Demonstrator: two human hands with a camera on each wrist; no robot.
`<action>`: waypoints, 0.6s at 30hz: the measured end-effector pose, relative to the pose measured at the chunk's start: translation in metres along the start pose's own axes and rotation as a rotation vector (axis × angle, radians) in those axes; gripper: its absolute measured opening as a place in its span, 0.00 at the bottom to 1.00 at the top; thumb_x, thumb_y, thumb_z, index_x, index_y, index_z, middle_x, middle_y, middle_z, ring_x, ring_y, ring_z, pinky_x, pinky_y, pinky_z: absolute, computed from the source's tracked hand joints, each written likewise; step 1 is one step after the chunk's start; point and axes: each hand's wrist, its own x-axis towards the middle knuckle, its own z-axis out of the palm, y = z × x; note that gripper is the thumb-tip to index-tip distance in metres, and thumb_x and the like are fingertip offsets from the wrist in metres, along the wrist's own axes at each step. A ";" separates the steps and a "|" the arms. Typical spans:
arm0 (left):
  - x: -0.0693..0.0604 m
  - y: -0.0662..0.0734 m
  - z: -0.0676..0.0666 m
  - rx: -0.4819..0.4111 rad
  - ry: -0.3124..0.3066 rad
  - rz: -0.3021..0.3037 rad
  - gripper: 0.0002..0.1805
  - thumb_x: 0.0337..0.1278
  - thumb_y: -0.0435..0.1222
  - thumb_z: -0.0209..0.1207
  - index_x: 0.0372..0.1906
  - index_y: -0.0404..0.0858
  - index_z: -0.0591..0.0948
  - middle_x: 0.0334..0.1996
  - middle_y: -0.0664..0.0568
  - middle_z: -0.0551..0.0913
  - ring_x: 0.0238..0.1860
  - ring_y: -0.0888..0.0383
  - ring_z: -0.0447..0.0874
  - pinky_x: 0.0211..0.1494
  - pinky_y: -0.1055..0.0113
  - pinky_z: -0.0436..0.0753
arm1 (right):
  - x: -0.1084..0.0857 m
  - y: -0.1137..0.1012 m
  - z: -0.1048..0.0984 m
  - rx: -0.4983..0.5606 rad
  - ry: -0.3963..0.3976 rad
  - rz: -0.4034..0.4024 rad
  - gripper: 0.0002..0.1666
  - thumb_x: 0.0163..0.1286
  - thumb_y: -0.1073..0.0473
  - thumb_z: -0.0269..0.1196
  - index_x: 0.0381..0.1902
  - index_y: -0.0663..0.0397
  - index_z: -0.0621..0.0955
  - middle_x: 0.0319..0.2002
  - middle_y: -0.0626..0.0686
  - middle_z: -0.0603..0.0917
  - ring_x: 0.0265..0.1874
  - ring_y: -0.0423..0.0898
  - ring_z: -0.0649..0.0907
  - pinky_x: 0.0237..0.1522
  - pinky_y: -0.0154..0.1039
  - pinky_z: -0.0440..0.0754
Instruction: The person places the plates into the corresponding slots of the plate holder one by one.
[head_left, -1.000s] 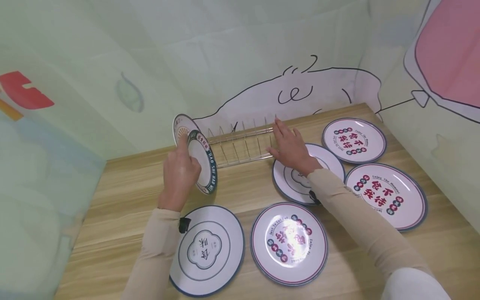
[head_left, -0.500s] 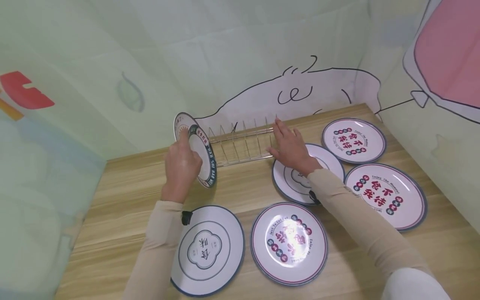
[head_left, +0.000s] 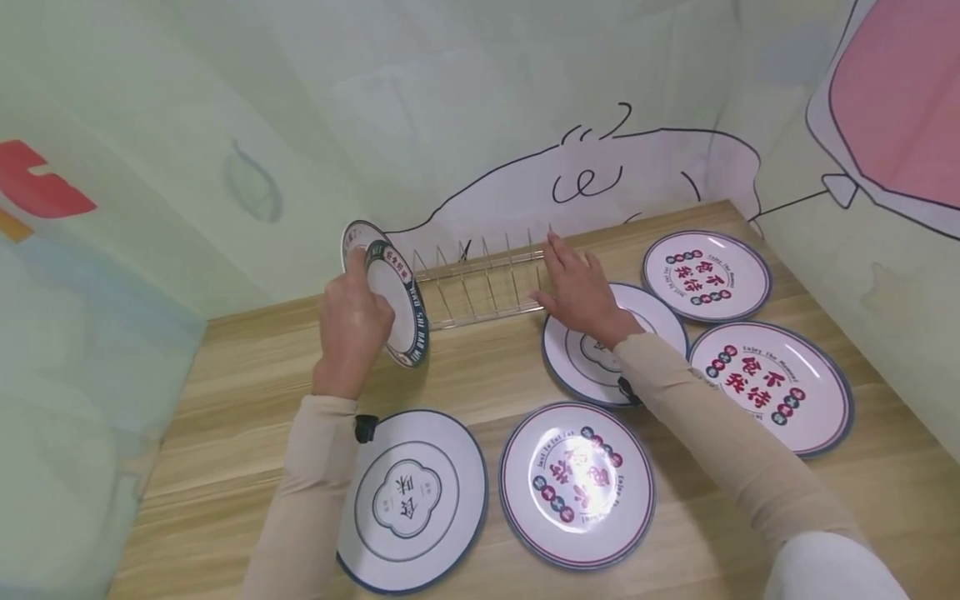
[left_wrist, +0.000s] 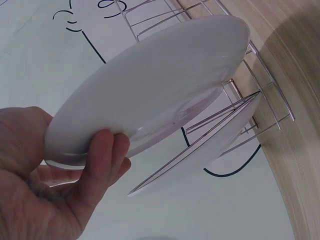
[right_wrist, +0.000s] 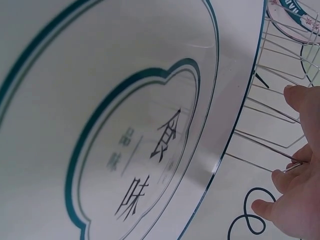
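My left hand [head_left: 355, 325] pinches the rim of a green-banded plate [head_left: 399, 304], tilted steeply at the left end of the wire rack [head_left: 487, 293]. Thumb and fingers lie on opposite faces of this plate [left_wrist: 150, 90] in the left wrist view; whether its far edge touches the rack is unclear. Behind it a second plate [left_wrist: 200, 152] leans in the rack's end. My right hand [head_left: 583, 292] rests at the rack's right end, fingers extended and thumb apart. The right wrist view shows those fingers [right_wrist: 285, 182] against the end wires.
Flat on the wooden table [head_left: 225, 400] lie several plates: one front left [head_left: 408, 546], one front centre [head_left: 577, 546], one under the right forearm [head_left: 566, 362] and two at the right [head_left: 708, 310], [head_left: 825, 400]. A printed cloth [head_left: 300, 125] hangs behind the rack.
My left hand and the plate in it have shifted slightly back, towards the rack's left end. My right hand keeps its place at the other end.
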 end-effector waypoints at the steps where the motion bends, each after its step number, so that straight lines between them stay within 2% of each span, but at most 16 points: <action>1: 0.001 0.000 0.000 0.000 -0.006 -0.007 0.34 0.49 0.19 0.49 0.68 0.28 0.67 0.27 0.28 0.83 0.16 0.44 0.77 0.13 0.63 0.68 | 0.000 0.000 0.000 0.003 -0.001 0.001 0.50 0.75 0.41 0.56 0.79 0.65 0.50 0.81 0.60 0.47 0.80 0.56 0.54 0.77 0.61 0.51; 5: 0.005 0.000 0.000 0.002 -0.001 -0.011 0.34 0.49 0.19 0.48 0.68 0.29 0.67 0.29 0.27 0.83 0.17 0.42 0.78 0.13 0.61 0.69 | 0.000 0.000 -0.001 0.009 -0.003 0.002 0.50 0.74 0.42 0.57 0.79 0.64 0.50 0.81 0.60 0.47 0.80 0.56 0.54 0.78 0.61 0.51; 14: 0.013 -0.001 0.004 -0.021 0.034 0.006 0.33 0.49 0.19 0.46 0.67 0.28 0.69 0.23 0.31 0.82 0.13 0.46 0.73 0.12 0.63 0.64 | 0.000 0.000 0.000 -0.002 0.025 -0.012 0.50 0.73 0.42 0.58 0.78 0.65 0.52 0.81 0.61 0.49 0.79 0.57 0.56 0.77 0.61 0.53; 18: 0.016 -0.001 0.009 -0.026 0.024 -0.006 0.33 0.49 0.19 0.46 0.67 0.29 0.69 0.28 0.29 0.83 0.14 0.45 0.75 0.12 0.63 0.65 | 0.000 0.001 0.001 -0.002 0.023 -0.011 0.49 0.74 0.42 0.58 0.78 0.65 0.52 0.81 0.61 0.48 0.79 0.56 0.55 0.77 0.61 0.52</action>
